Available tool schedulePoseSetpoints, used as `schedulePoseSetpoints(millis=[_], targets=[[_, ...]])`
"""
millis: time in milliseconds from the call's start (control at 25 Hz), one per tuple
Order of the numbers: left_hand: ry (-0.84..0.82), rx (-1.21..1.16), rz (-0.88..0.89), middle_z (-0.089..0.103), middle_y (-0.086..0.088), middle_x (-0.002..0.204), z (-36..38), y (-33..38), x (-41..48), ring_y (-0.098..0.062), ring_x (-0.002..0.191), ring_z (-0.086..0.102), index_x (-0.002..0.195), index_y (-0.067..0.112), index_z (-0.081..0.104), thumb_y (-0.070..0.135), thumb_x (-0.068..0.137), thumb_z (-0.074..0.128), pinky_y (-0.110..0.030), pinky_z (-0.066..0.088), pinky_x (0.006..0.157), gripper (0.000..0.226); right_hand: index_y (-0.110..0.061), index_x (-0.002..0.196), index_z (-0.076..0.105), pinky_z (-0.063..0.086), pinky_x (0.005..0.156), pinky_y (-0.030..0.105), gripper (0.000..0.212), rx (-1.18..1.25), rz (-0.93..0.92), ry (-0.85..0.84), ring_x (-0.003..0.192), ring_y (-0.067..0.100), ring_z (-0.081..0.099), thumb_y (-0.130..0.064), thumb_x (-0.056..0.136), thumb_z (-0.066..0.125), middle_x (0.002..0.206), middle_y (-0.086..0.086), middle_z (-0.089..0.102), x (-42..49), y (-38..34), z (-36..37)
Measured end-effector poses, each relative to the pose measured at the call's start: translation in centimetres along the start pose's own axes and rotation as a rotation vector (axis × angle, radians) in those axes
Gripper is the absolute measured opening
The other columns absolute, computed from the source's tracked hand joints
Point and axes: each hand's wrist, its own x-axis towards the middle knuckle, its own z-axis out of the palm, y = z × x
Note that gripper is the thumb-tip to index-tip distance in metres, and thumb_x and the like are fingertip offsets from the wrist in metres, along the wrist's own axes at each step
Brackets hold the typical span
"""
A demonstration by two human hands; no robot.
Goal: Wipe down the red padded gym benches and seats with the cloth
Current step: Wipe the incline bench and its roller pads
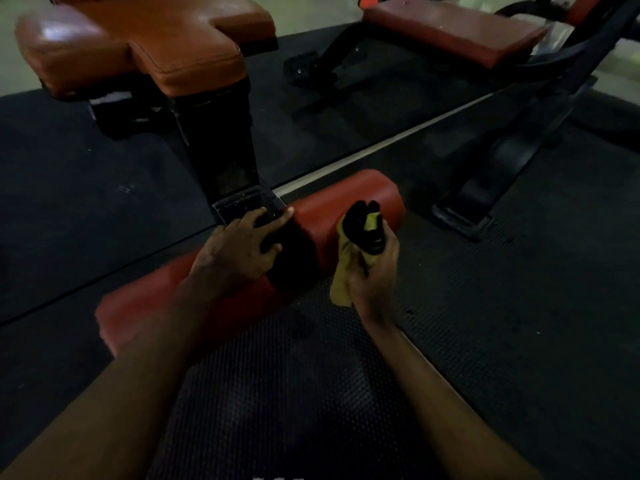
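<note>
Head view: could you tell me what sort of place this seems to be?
Most likely a gym: red padded benches on black metal frames, a red roller pad, and dark textured rubber floor mats.

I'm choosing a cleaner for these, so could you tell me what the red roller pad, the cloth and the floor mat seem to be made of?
Red roller pad: likely vinyl or leatherette over foam; smooth, with a soft sheen.
Cloth: soft woven or microfibre fabric, yellowish and matte; it hangs limp from the right hand.
Floor mat: probably rubber; black, dull, with a fine raised stud pattern.
</note>
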Motion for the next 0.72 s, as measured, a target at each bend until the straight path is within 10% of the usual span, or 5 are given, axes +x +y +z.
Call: schedulePoseSetpoints(millis=[200,320,520,720], targets=[[0.031,-0.051,-0.022,0.030,-0.002,0.161,0.1,0.0,-0.4,-0.029,0.139,0.042,0.153,0.054,0.012,0.046,0.099,0.047,-0.048,0.040,0.107,0.065,-0.011,0.136,0.051,0.050,0.100,0.046,0.053,0.358,0.665,0.496,0.111,0.025,0.062,-0.033,0.089,0.061,0.128,0.013,0.061,3.1,-1.3,2.9],[0.058,-0.059,-0.028,0.033,0.000,0.159,0.0,0.0,-0.2,-0.029,0.139,0.042,0.154,0.053,0.014,0.045,0.099,0.048,-0.048,0.039,0.107,0.065,-0.014,0.125,0.065,0.053,0.094,0.058,0.045,0.810,0.940,0.405,0.105,0.036,0.067,-0.042,0.092,0.053,0.116,0.011,0.069,4.4,-0.2,2.5],[0.058,-0.047,-0.030,0.037,-0.001,0.157,0.0,0.0,-0.2,-0.028,0.138,0.043,0.154,0.052,0.014,0.047,0.098,0.048,-0.047,0.041,0.106,0.066,-0.017,0.117,0.060,0.047,0.099,0.047,0.047,1.004,0.915,0.261,0.099,0.028,0.062,-0.045,0.105,0.025,0.110,0.007,0.067,2.6,-0.9,2.6],[0.016,-0.037,-0.053,0.040,-0.002,0.154,-0.1,0.2,0.0,-0.029,0.137,0.043,0.156,0.047,0.015,0.047,0.096,0.050,-0.048,0.042,0.105,0.069,-0.013,0.108,0.059,0.055,0.080,0.038,0.022,0.705,0.873,0.231,0.087,0.019,0.069,-0.031,0.098,0.050,0.095,0.001,0.072,-0.5,-2.1,3.8]])
